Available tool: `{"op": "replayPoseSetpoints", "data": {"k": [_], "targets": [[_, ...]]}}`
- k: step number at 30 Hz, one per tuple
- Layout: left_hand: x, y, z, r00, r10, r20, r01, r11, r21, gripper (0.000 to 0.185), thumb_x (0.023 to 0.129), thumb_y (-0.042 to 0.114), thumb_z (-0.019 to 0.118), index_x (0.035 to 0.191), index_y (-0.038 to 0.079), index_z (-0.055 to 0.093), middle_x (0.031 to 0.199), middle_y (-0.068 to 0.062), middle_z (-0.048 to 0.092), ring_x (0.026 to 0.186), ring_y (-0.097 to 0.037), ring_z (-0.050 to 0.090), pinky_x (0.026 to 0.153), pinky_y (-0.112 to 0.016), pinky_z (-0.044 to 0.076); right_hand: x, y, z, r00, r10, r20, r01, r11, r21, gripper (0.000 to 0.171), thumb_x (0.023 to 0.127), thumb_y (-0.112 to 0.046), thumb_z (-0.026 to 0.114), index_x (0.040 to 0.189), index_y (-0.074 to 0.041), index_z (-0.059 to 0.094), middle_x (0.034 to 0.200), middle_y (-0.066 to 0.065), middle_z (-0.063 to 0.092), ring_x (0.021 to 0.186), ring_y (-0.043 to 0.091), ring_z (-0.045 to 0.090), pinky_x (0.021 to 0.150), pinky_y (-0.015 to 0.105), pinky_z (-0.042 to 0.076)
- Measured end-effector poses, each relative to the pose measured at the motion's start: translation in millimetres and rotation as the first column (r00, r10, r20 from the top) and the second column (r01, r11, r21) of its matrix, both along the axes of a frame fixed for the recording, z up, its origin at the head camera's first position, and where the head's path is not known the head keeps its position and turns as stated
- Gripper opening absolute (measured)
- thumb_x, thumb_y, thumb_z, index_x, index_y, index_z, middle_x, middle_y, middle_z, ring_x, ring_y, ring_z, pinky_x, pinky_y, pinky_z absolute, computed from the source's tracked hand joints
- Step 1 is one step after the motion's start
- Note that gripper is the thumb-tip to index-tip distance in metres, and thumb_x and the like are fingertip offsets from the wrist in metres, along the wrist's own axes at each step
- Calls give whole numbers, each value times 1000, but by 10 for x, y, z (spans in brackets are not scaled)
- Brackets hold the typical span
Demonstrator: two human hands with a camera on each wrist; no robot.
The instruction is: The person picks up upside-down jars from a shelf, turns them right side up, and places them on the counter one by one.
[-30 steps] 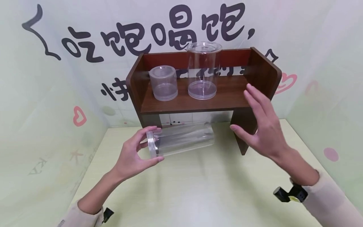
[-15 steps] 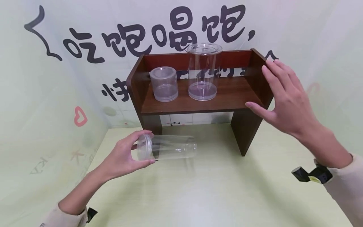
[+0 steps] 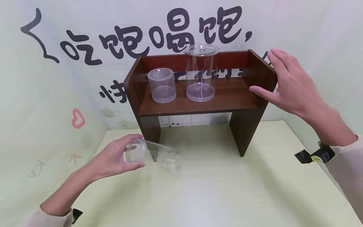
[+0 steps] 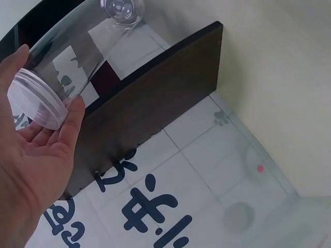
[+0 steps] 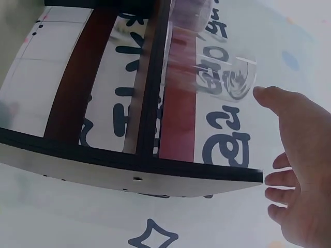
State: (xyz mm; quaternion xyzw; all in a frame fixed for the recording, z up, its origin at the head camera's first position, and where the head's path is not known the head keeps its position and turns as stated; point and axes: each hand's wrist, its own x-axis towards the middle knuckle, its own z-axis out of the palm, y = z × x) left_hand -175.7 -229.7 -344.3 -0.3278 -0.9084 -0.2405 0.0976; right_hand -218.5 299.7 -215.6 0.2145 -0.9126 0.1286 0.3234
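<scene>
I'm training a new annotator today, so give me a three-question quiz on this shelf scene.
1. True or false: the left hand holds a clear jar by its lidded end.
2. How many clear containers stand on the wooden shelf?
3. The right hand is: A) gripping a jar, B) open beside the shelf's right side panel, C) flat on the table.

Key: 1 true; 2 two, a short jar and a tall jar; 3 B.

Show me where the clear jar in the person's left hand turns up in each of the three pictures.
Head: clear jar, lower left, gripped by the left hand.
Left wrist: upper left, lidded end in the palm.
Right wrist: not in it; other jars only.
Shared landmark: the brown wooden shelf.
</scene>
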Motion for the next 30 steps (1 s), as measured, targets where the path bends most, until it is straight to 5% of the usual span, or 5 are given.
{"op": "replayPoseSetpoints", "data": {"k": [3,6,18,30], "targets": [[8,-55,16,1000,25,-1,-25,999,-46,77,72,30,99,137,9,62,123,-2,71,101,-18,70,83,-39,62,-62,7,52,991,-54,122,53,998,14,99,93,-44,78,165,1,28,170,23,30,157,42,29,124,63,29],[11,-107,39,999,43,25,-41,996,-84,75,73,32,98,136,10,62,118,1,72,98,-17,71,83,-40,63,-139,13,87,979,-78,190,74,997,28,99,95,-47,75,166,2,26,171,24,27,158,44,26,124,65,28],[-31,-244,104,997,43,67,-27,976,-215,79,74,42,96,135,5,62,118,-4,73,96,-18,71,83,-40,61,-334,47,128,955,-99,281,76,993,90,100,97,-54,70,164,5,26,171,27,25,157,48,26,124,67,25],[-126,-359,97,992,78,99,-45,953,-299,80,74,41,96,135,1,62,116,-9,73,99,-24,71,85,-47,61,-372,27,90,955,-98,279,73,993,97,97,98,-53,69,164,6,28,170,27,26,155,50,28,123,67,27]]}}
